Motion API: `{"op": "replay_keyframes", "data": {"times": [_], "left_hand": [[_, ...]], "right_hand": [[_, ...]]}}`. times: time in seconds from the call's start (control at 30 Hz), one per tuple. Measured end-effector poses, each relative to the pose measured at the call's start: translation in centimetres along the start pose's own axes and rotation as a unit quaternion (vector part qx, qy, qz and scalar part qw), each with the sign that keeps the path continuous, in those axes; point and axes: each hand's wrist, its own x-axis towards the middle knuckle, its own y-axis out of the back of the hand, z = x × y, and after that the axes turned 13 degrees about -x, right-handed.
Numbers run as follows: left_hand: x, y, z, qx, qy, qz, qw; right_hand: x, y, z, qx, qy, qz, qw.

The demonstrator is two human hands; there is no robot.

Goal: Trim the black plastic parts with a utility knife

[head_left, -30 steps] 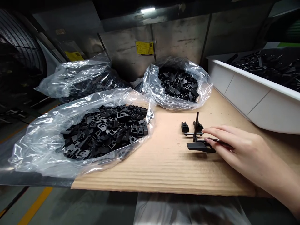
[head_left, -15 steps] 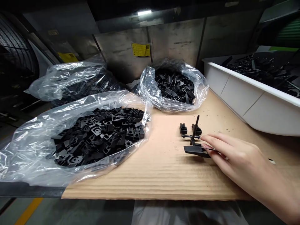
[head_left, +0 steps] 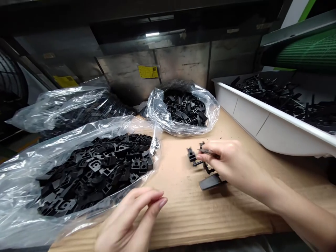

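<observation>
Right hand [head_left: 231,164] now has the black moulded sprue [head_left: 203,168] pinched at its upper bars, fingertips [head_left: 203,155] closed on it. A second ago the hand lay flat beside it with fingers stretched along the cardboard; now it is over the top of the part and covers the upright stem that showed before. Sprue sits on the cardboard sheet [head_left: 183,210], mid-bench, tilted: its flat paddle end [head_left: 211,182] touches the cardboard, the two small blocks [head_left: 191,154] at the far end look slightly raised. Cannot tell whether the whole part is off the surface.

Left hand [head_left: 131,224] is new in view; it was out of frame in both earlier pictures. It hovers near the lower edge of the cardboard, fingers loosely curled and together, holding nothing, just beside the edge of the near clear bag [head_left: 65,175] of small black parts.

Camera has tipped down and shifted right, so everything has slid left in frame. Far bag [head_left: 183,108] and left rear bag [head_left: 65,105] are in the same bench positions. White bin [head_left: 262,119] of black sprues sits at the right, as before.
</observation>
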Motion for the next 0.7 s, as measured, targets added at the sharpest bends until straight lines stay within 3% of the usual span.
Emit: {"op": "replay_keyframes", "data": {"times": [0.17, 0.27, 0.37, 0.47, 0.7], "left_hand": [[1.0, -1.9, -1.4, 0.063, -0.051, -0.137, 0.987], [0.8, -3.0, -1.3, 0.109, -0.088, -0.239, 0.961], [0.6, -4.0, -0.5, 0.130, -0.072, -0.315, 0.937], [0.3, -4.4, 0.0, 0.151, -0.059, -0.336, 0.928], [-0.5, -4.2, -0.7, 0.183, -0.112, -0.286, 0.934]], "right_hand": [[0.8, 0.3, -0.3, 0.004, 0.104, -0.061, 0.993], [1.1, -0.3, -1.3, -0.011, 0.131, -0.067, 0.989], [0.7, -0.4, -2.4, -0.018, 0.145, -0.063, 0.987], [-0.1, -0.1, -2.8, -0.016, 0.136, -0.057, 0.989], [-1.9, -0.2, -2.7, 0.033, 0.097, -0.058, 0.993]]}}
